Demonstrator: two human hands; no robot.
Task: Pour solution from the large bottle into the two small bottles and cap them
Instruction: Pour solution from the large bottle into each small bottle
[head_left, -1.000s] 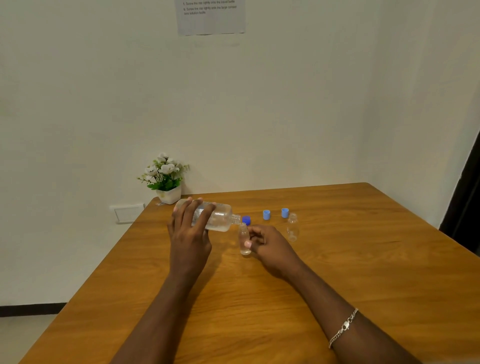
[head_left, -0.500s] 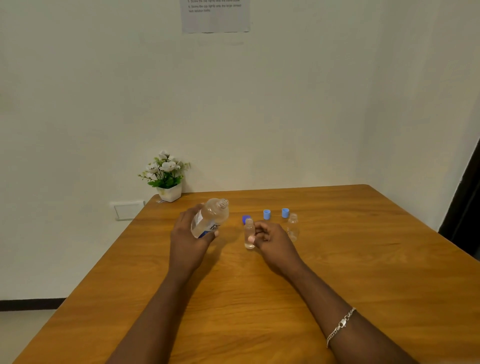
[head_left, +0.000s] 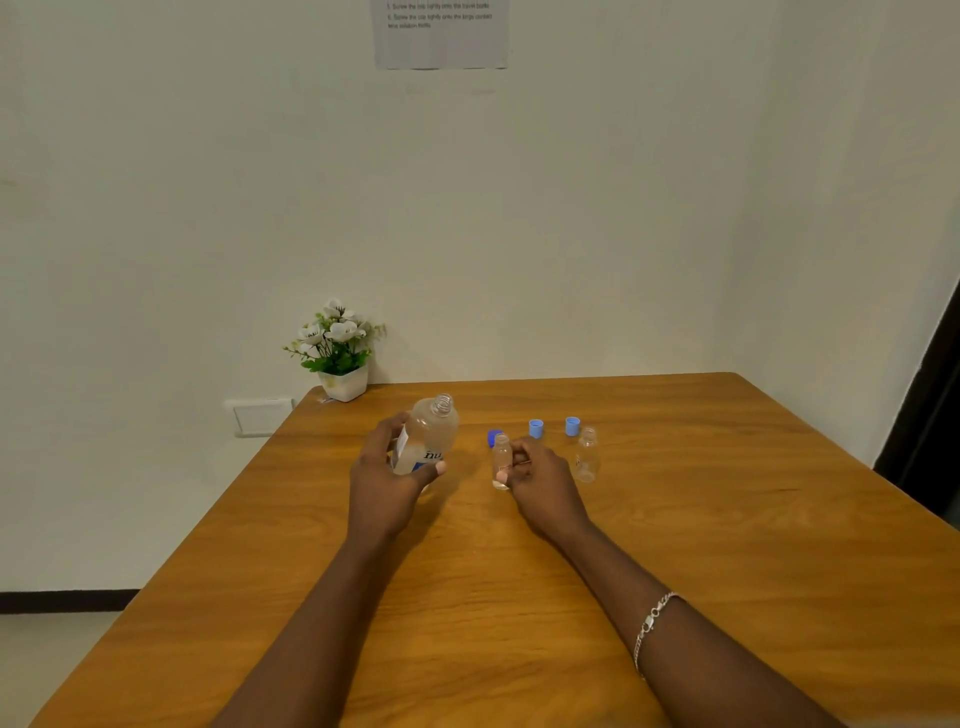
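Observation:
My left hand (head_left: 387, 480) grips the large clear bottle (head_left: 428, 434), uncapped and nearly upright, its mouth tipped slightly right, just above the wooden table (head_left: 467, 597). My right hand (head_left: 540, 480) holds a small clear bottle (head_left: 501, 462) that stands on the table with a little liquid at its bottom. A second small bottle (head_left: 587, 454) stands uncapped to the right of that hand, apart from it. Behind the bottles lie a dark blue cap (head_left: 494, 437) and two light blue caps (head_left: 535, 428) (head_left: 572, 426).
A potted plant with white flowers (head_left: 340, 358) stands at the table's far left corner. A paper sheet (head_left: 441, 34) hangs on the wall behind. A wall plate (head_left: 260, 415) sits left of the table edge.
The large bottle has swung from lying tipped over the small bottle's mouth back to nearly upright and moved left. My right hand keeps its hold on the small bottle.

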